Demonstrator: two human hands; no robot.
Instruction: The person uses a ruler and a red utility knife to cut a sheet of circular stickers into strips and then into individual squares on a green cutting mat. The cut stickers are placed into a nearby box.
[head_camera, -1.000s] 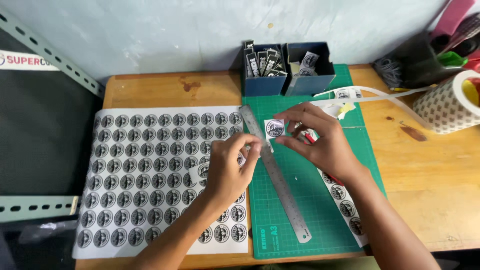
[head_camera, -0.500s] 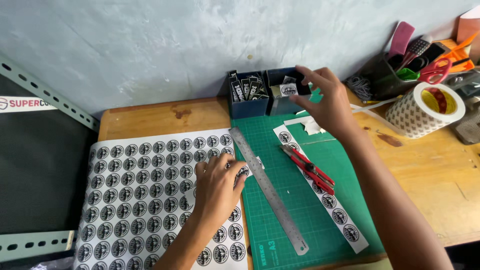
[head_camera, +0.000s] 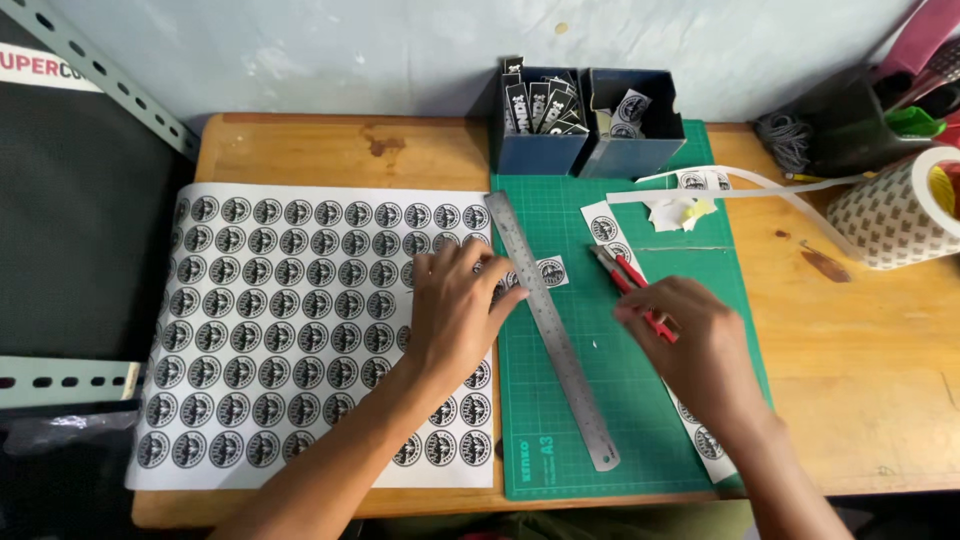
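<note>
The left hand (head_camera: 455, 310) lies flat, fingers spread and holding nothing, pressing the right edge of the sheet of round stickers (head_camera: 300, 330) where it meets the steel ruler (head_camera: 550, 325). The ruler lies slanted across the green cutting mat (head_camera: 620, 420), and one cut-out sticker square (head_camera: 551, 271) lies just beside it on the right. The right hand (head_camera: 700, 350) is palm down over the red utility knife (head_camera: 630, 285), fingers curling onto its handle; whether it has truly closed on it is hard to tell, since the hand covers the handle's rear end.

To do this well, I judge the left hand should keep even pressure on the sheet so nothing creeps, with fingertips back from the ruler's edge (the blade runs there). The knife wants a firm grip low on the handle.

Both forearms come in from the bottom of the view, wrists low to the counter (head_camera: 860, 350), the right one angled inward over a cut sticker strip (head_camera: 705, 435).
</note>
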